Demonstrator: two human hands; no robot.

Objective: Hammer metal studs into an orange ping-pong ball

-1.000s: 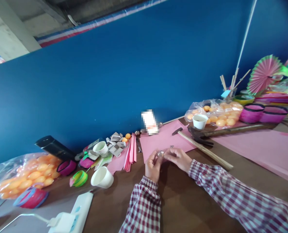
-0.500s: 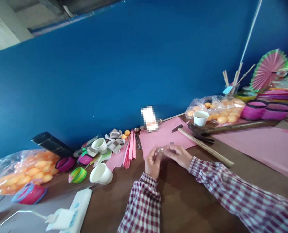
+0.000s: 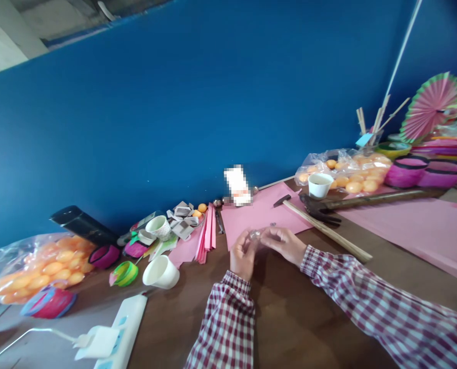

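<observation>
Between my fingertips is a small, shiny, rounded thing (image 3: 255, 234), silvery or clear; its kind is too small to make out. My left hand (image 3: 242, 256) is closed on it with thumb and fingers. From the other side, my right hand (image 3: 286, 245) reaches in with its fingertips pinched together at the thing's edge; whether they grip it or something tiny is hidden. Both hands are over the near edge of a pink paper sheet (image 3: 236, 221). A tiny grey piece (image 3: 273, 224) lies just beyond the right fingers. Right of them rests a small wooden-handled hammer (image 3: 324, 229).
A larger claw hammer (image 3: 362, 202) lies at the right by a white cup (image 3: 319, 186) and a bag of orange balls (image 3: 361, 177). On the left are another white cup (image 3: 161, 272), folded pink paper (image 3: 206, 238), a power strip (image 3: 128, 328) and a second ball bag (image 3: 39, 266).
The view has shifted slightly. My hands keep nearly the same pose around the small shiny thing, with no clear change in grip.
</observation>
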